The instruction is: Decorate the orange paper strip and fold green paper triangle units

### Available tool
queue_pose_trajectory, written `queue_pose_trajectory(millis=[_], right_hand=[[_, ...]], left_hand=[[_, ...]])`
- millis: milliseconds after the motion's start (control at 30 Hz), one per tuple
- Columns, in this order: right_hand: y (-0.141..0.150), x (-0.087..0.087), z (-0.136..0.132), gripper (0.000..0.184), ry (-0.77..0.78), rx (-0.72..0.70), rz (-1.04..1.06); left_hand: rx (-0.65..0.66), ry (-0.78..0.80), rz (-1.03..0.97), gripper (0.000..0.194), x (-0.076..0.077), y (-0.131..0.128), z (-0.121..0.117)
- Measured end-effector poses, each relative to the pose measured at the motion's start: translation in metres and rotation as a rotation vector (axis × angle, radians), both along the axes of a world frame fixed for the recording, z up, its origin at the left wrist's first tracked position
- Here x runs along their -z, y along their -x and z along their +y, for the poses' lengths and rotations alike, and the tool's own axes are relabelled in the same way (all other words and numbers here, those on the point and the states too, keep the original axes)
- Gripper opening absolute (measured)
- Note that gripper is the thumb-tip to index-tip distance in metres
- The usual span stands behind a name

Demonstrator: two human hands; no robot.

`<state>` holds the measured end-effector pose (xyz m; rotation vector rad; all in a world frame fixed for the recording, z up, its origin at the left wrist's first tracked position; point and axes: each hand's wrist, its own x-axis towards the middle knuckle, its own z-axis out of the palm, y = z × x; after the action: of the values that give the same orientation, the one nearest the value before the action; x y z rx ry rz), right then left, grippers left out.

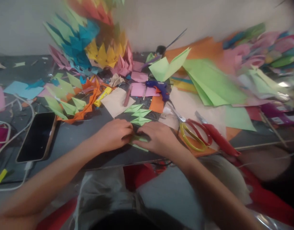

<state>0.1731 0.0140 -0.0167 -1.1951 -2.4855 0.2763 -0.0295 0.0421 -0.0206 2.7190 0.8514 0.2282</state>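
My left hand (116, 133) and my right hand (158, 137) meet near the front edge of the dark table. Between and under their fingers lies a small piece of light green paper (141, 144), partly hidden. The fingers of both hands are curled down onto it. Just beyond my fingertips is a row of folded light green paper pieces (140, 120) with pointed ends. To the right of my right hand are scissors (193, 134) with one yellow and one red handle loop, lying over orange and cream paper.
A phone (37, 136) with a white cable lies left. Folded orange and green paper (70, 102), a yellow tube (103, 96) and a blue glue gun (158, 88) sit behind my hands. A red-handled cutter (218, 135) and large green sheets (214, 81) are right.
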Motion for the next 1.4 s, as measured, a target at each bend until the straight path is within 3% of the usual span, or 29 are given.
queue_pose_trajectory(millis=[100, 233, 333, 467, 567, 667, 767, 900, 1000, 1167, 1400], right_hand=[[0.007, 0.001, 0.005, 0.017, 0.078, 0.045, 0.021], [-0.002, 0.003, 0.003, 0.021, 0.236, 0.284, 0.441], [-0.006, 0.003, 0.001, 0.025, 0.298, 0.398, 0.602], [-0.004, 0.003, 0.005, 0.026, 0.377, 0.383, 0.525], [0.0, 0.006, 0.01, 0.023, 0.36, 0.396, 0.405], [0.004, 0.013, 0.011, 0.019, 0.274, 0.406, 0.236], [0.009, 0.02, 0.007, 0.012, 0.127, 0.397, 0.096], [0.01, 0.028, 0.001, 0.017, -0.13, 0.327, -0.018], [0.007, 0.028, -0.002, 0.02, -0.243, 0.197, -0.051], [0.0, 0.025, -0.007, 0.02, -0.222, 0.007, -0.08], [-0.005, 0.027, -0.009, 0.025, -0.261, -0.073, -0.072]], left_hand=[[-0.154, -0.003, -0.125, 0.014, 0.002, -0.002, -0.001], [-0.496, 0.283, -0.312, 0.032, -0.004, -0.002, -0.002], [-0.525, 0.487, -0.412, 0.036, -0.007, -0.005, -0.002], [-0.537, 0.526, -0.452, 0.033, -0.005, -0.009, -0.003], [-0.557, 0.441, -0.307, 0.03, -0.004, -0.01, -0.006], [-0.609, 0.173, -0.094, 0.024, -0.005, -0.011, -0.01], [-0.619, -0.055, 0.038, 0.023, -0.003, -0.012, -0.012], [-0.537, -0.195, 0.044, 0.026, 0.002, -0.011, -0.013], [-0.5, -0.269, 0.037, 0.025, 0.006, -0.008, -0.013], [-0.428, -0.337, 0.021, 0.023, 0.005, -0.004, -0.014], [-0.257, -0.316, -0.016, 0.019, 0.002, 0.002, -0.011]])
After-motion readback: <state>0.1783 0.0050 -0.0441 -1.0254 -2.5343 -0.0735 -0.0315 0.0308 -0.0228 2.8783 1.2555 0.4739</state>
